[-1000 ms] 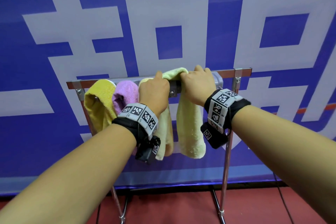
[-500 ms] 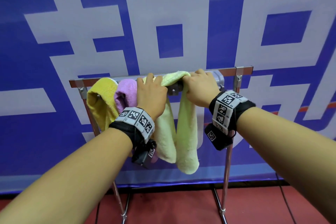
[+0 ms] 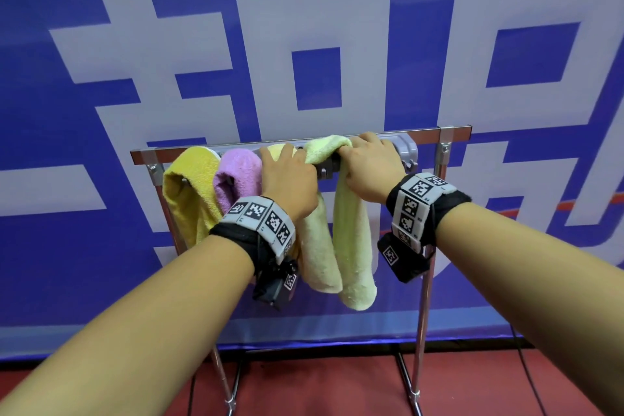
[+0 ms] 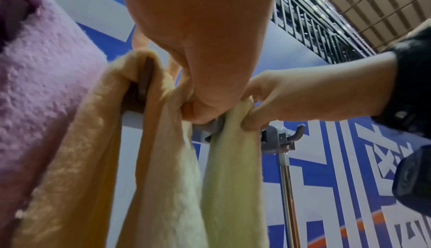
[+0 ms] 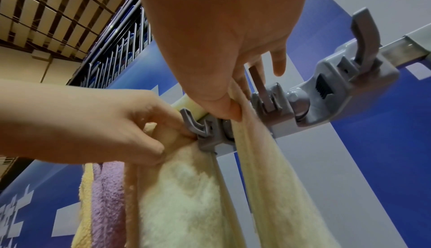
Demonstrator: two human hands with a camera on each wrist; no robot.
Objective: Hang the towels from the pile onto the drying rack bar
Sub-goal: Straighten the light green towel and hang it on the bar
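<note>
A pale green towel [image 3: 351, 240] lies over the drying rack bar [image 3: 456, 133] and hangs down in two folds. My left hand [image 3: 290, 176] pinches the towel's left part at the bar, thumb under the cloth [image 4: 200, 108]. My right hand [image 3: 368, 162] pinches the right fold between thumb and fingers [image 5: 231, 108], just below the bar. To the left on the bar hang a yellow towel [image 3: 189, 192], a purple towel [image 3: 238, 176] and a cream towel [image 4: 104, 141]. The pile is out of view.
A grey plastic holder [image 3: 403, 150] with hooks [image 5: 198, 124] is clamped on the bar between and to the right of my hands. The rack's chrome upright [image 3: 423, 314] stands on a red floor [image 3: 320, 388]. A blue and white banner [image 3: 337, 44] hangs close behind.
Both hands have stayed at the bar on the pale green towel. Its hanging part has slid lower, and the two folds now hang side by side.
</note>
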